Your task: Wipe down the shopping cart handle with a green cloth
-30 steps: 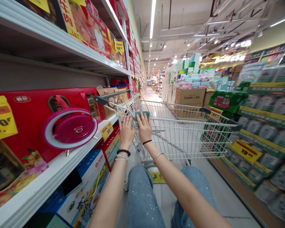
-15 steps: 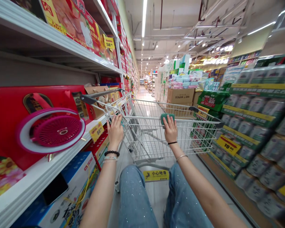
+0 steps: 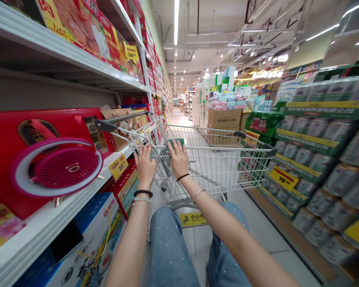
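A wire shopping cart (image 3: 215, 167) stands sideways in front of my knees. My left hand (image 3: 145, 164) is closed over its top rail at the left corner, and a small teal patch that I cannot make out shows by the fingertips. My right hand (image 3: 178, 160) presses a green sponge (image 3: 180, 141) against the near top rail, a short way right of my left hand. The fingers cover most of the sponge. At the far left of the cart is its dark handle (image 3: 107, 126).
Left, a white shelf (image 3: 68, 207) bears red gift boxes and a pink fan (image 3: 68, 167); below it a dark phone (image 3: 66, 241) lies near a blue box. Stacked can packs (image 3: 308, 159) line the right. Ahead stand wet-wipes cartons (image 3: 223, 119). A yellow floor sign (image 3: 193, 219) shows between my knees.
My right hand has slid left along the cart's rail with the sponge, coming close to my left hand. My left hand stays at the corner. The view has shifted slightly.
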